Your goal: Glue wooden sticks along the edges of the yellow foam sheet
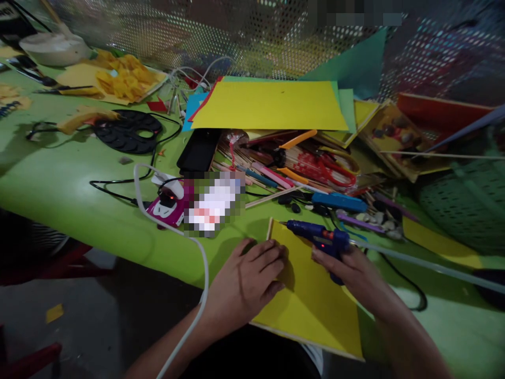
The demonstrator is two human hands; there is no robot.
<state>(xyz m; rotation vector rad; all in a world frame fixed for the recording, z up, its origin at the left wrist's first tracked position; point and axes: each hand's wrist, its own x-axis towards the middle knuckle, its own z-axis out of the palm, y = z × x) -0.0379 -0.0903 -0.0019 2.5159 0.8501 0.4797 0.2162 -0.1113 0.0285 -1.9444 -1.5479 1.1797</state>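
My right hand (351, 263) is wrapped round the handle of a blue hot glue gun (311, 231) with a small red light lit. Its nozzle points left, close to the far left corner of a yellow board (315, 310) edged with thin wooden strips. A long translucent glue stick (426, 266) sticks out of the gun's back. My left hand (248, 281) lies across the board's left edge, fingers stretched a little apart and resting on it. Whether a strip is under those fingers is hidden.
Behind the board lie orange-handled pliers (290, 155), scissors (335, 171), sticks and a blue cutter (339, 201). A magenta power strip (173, 208) with a white cable stands left, beside a blurred-out phone (215, 202). A green basket (465, 195) is at right.
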